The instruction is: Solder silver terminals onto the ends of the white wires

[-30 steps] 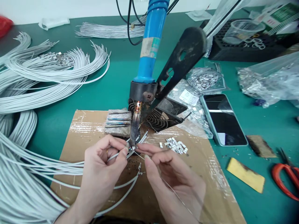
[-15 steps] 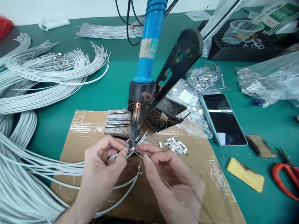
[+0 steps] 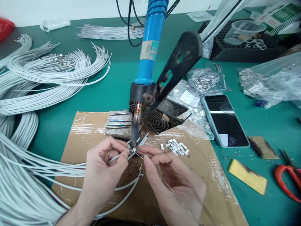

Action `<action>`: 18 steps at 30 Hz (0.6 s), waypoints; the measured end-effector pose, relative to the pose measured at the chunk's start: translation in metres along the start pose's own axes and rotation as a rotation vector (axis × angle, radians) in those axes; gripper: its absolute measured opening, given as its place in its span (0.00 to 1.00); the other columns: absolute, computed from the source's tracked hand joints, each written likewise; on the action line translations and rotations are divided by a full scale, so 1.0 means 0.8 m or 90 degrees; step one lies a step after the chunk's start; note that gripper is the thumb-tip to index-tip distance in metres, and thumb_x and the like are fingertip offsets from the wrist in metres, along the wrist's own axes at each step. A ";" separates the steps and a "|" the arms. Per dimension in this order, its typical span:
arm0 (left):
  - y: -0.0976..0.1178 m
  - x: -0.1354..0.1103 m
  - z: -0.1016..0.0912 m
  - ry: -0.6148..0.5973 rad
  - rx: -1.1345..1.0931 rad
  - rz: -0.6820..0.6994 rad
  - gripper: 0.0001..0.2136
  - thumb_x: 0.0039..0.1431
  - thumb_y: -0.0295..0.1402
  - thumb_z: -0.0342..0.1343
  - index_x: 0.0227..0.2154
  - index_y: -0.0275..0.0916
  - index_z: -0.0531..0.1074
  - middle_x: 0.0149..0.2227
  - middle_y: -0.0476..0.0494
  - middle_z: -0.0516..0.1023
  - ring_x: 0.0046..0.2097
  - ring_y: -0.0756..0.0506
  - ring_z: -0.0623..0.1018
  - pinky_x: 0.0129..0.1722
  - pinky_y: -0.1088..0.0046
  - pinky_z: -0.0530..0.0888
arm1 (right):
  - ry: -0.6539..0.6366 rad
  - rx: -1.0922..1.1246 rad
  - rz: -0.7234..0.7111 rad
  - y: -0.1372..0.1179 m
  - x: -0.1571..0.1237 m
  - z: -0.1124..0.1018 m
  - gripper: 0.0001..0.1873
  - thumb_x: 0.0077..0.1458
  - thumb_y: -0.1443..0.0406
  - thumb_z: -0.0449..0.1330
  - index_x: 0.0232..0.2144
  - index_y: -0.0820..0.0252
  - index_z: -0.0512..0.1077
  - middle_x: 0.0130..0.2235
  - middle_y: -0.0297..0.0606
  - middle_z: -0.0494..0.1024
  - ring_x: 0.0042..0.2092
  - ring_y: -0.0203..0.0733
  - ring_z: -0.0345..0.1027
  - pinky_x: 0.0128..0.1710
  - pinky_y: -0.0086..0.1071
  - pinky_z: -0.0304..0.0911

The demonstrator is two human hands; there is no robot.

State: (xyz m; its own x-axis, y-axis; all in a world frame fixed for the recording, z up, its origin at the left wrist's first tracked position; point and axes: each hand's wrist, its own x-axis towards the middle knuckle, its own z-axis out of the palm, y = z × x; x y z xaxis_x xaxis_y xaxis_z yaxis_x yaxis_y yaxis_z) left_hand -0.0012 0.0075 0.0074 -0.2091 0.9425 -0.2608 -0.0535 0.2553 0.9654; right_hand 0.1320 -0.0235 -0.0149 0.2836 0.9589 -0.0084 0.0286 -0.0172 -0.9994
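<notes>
My left hand point(image 3: 103, 171) pinches the end of a white wire point(image 3: 116, 157) and holds it against the tip of a blue-handled soldering iron point(image 3: 148, 59), which stands in a black stand point(image 3: 164, 116). My right hand point(image 3: 172, 179) pinches a thin strand of solder wire point(image 3: 175, 196) and feeds its end to the same tip from the right. Both hands rest over a taped cardboard sheet point(image 3: 207, 182). A small pile of metal terminals point(image 3: 176, 146) lies just right of my right fingers.
Bundles of white wires point(image 3: 35, 94) fill the left side of the green table. A phone point(image 3: 223, 121), bags of metal parts point(image 3: 268, 80), a yellow sponge point(image 3: 246, 180) and red scissors point(image 3: 288, 183) lie to the right. A block holding spare tips point(image 3: 118, 124) sits behind my hands.
</notes>
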 end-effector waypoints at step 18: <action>-0.002 -0.004 0.002 -0.006 -0.023 0.009 0.06 0.48 0.21 0.68 0.23 0.37 0.78 0.31 0.49 0.83 0.25 0.57 0.74 0.27 0.88 0.72 | 0.014 0.006 -0.025 0.001 0.000 0.001 0.10 0.62 0.65 0.68 0.28 0.54 0.75 0.41 0.38 0.87 0.44 0.42 0.82 0.45 0.33 0.75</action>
State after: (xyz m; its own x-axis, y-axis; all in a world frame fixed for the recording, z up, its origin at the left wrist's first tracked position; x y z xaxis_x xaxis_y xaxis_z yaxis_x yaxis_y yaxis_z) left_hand 0.0008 0.0044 0.0067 -0.2013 0.9479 -0.2468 -0.0854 0.2340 0.9685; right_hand 0.1312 -0.0231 -0.0158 0.3032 0.9524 0.0315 0.0313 0.0231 -0.9992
